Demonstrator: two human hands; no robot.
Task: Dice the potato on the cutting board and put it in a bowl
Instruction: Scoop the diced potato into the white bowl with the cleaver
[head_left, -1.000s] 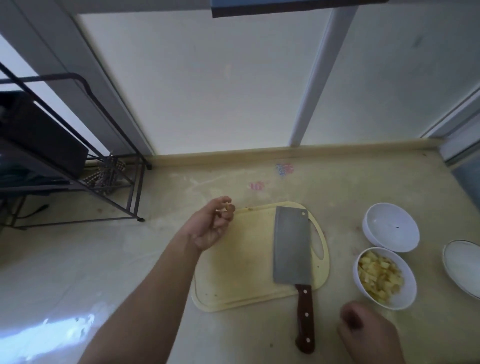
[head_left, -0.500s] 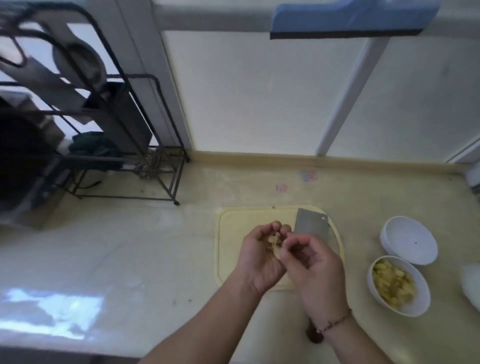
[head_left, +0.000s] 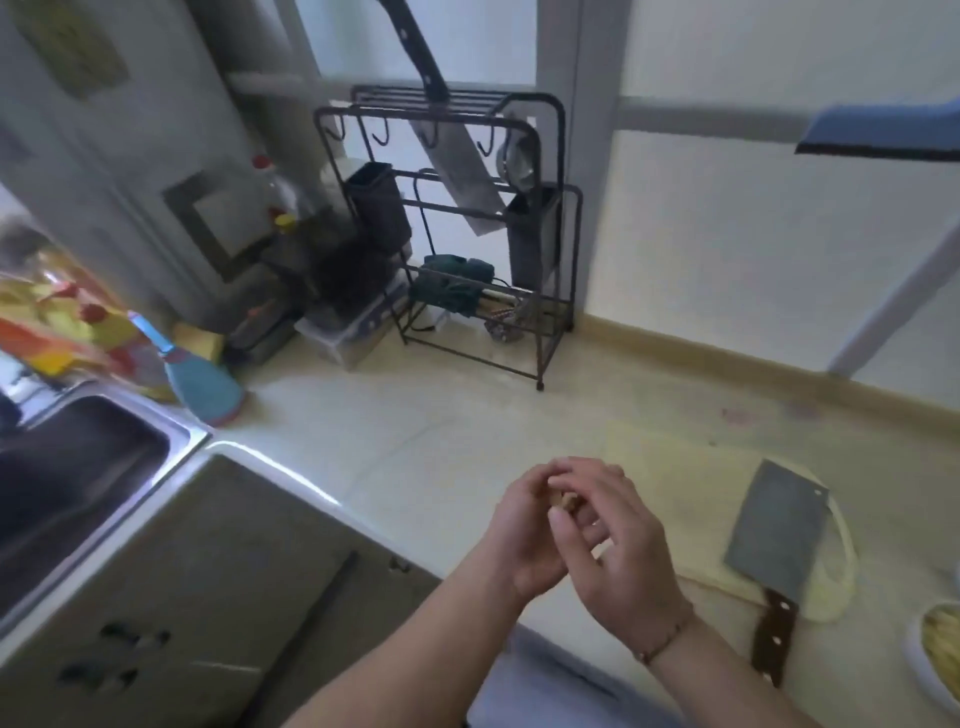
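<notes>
Pale countertop (head_left: 441, 441). Small potato scrap (head_left: 563, 501) is pinched between left hand (head_left: 524, 535) and right hand (head_left: 615, 561), fingers loosely curled. Diced potato (head_left: 943, 642) is already held in bowl (head_left: 919, 670). Cleaver (head_left: 779, 535) lies on cutting board (head_left: 670, 462). Risk: scrap dropped short of bowl.

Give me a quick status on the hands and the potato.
Left hand and right hand together, pinching small potato bits. Cleaver idle on cutting board. Bowl of dice at right edge. Nothing blocking.
</notes>
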